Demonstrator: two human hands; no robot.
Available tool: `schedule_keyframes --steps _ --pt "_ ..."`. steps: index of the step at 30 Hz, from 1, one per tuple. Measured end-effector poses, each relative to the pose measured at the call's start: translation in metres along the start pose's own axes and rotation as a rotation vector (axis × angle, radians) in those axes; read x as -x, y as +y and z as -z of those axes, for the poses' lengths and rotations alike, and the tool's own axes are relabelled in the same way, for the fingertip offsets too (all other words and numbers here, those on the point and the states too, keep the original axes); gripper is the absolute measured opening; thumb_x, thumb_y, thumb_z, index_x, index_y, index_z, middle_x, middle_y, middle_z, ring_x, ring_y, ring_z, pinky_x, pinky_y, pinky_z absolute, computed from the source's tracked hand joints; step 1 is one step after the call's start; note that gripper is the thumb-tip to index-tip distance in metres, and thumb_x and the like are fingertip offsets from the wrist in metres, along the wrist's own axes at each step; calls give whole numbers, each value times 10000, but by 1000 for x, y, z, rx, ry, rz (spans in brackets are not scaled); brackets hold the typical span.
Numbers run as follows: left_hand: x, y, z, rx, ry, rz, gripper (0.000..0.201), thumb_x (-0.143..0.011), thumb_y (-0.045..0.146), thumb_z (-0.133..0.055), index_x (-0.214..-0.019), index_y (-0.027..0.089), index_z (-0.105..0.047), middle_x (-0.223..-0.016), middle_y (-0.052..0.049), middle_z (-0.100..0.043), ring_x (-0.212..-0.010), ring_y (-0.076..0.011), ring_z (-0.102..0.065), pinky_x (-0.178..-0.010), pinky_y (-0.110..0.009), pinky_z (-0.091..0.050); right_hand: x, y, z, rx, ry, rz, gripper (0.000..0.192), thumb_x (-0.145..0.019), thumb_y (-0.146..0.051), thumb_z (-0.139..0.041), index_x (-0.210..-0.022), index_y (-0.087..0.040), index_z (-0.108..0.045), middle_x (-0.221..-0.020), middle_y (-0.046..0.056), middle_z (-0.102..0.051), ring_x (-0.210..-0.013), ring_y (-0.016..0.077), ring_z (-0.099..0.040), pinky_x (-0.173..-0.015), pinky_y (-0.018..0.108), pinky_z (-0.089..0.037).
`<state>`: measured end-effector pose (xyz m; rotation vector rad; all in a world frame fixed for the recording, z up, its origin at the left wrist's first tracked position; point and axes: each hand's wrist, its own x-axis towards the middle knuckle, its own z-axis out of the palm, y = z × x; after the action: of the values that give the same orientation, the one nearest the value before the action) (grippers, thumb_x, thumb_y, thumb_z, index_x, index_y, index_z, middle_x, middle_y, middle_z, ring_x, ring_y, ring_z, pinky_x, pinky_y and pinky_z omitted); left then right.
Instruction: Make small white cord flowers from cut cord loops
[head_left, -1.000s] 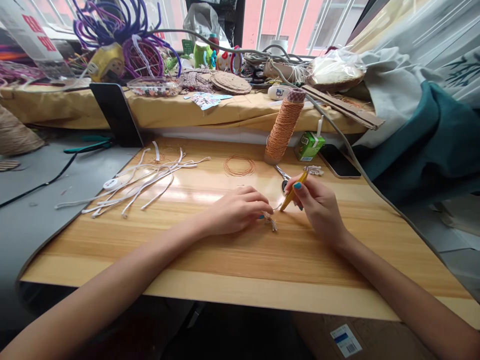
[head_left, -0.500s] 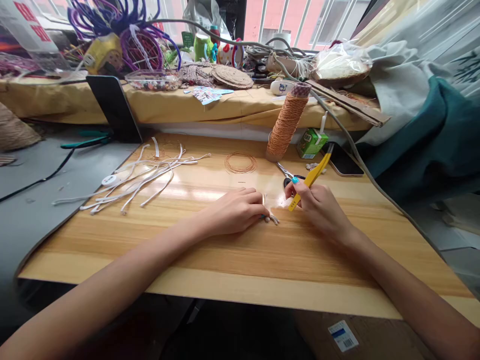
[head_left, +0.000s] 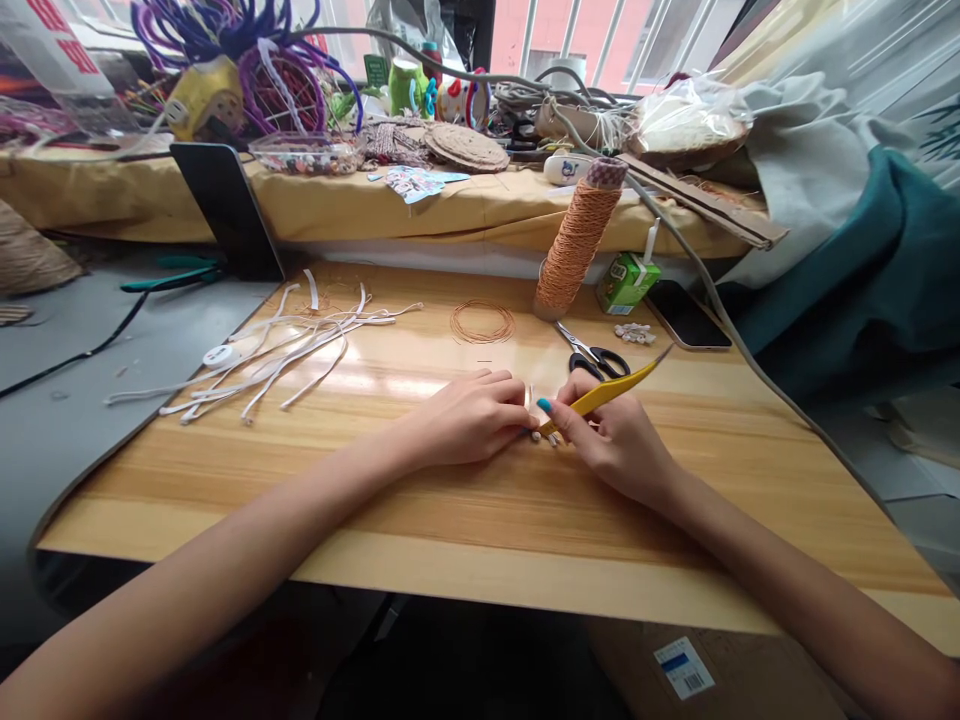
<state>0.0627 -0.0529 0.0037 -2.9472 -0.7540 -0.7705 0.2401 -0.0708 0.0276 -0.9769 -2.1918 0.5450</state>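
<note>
My left hand [head_left: 480, 415] rests on the wooden table, fingers closed in a pinch on a small piece of white cord [head_left: 553, 438]. Only the short cord ends show past the fingertips; the rest is hidden. Close by on the right, my right hand [head_left: 619, 435] is closed around yellow tweezers [head_left: 611, 390]. Their dark pointed tip slants up to the right, while the blunt end reaches down to the cord ends by my left fingers. Whether it touches the cord I cannot tell. Black-handled scissors [head_left: 592, 358] lie just beyond my right hand.
Loose white cords [head_left: 292, 350] lie on the left of the table [head_left: 450, 530]. A coil of thin copper-coloured wire [head_left: 482, 322] sits in the middle. Behind stand a cone of orange twine [head_left: 577, 240] and a green drink carton [head_left: 628, 283]; a phone [head_left: 688, 315] lies at right.
My right hand has moved left and slightly down, bringing the tweezers' blunt end to the cord and tilting them flatter. The scissors' handles are now uncovered. My left hand stays in place.
</note>
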Motion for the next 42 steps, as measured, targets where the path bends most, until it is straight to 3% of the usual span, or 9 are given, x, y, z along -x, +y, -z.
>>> schedule_keyframes --steps 6,9,42 --pt "-1 0 0 68 22 14 239 -831 238 -418 -844 182 -650 -705 -45 -557 -656 -131 -444 -580 -236 -350 1 -3 -1 38 53 59 184 -810 -169 -439 -629 -179 -409 -547 -27 -447 -448 65 -382 -428 199 -303" --pt "-1 -1 -1 82 33 14 233 -824 222 -426 -833 173 -654 -697 -48 -555 -649 -128 -440 -571 -231 -350 1 -2 -1 47 12 91 177 -804 -155 -443 -631 -179 -414 -532 -31 -444 -450 66 -384 -424 197 -303" --pt "-1 -1 -1 99 16 34 236 -822 220 -422 -819 163 -651 -702 -55 -557 -647 -125 -451 -564 -228 -363 1 -3 -3 71 -17 93 170 -805 -160 -436 -637 -177 -415 -532 -28 -460 -471 73 -424 -457 195 -328"
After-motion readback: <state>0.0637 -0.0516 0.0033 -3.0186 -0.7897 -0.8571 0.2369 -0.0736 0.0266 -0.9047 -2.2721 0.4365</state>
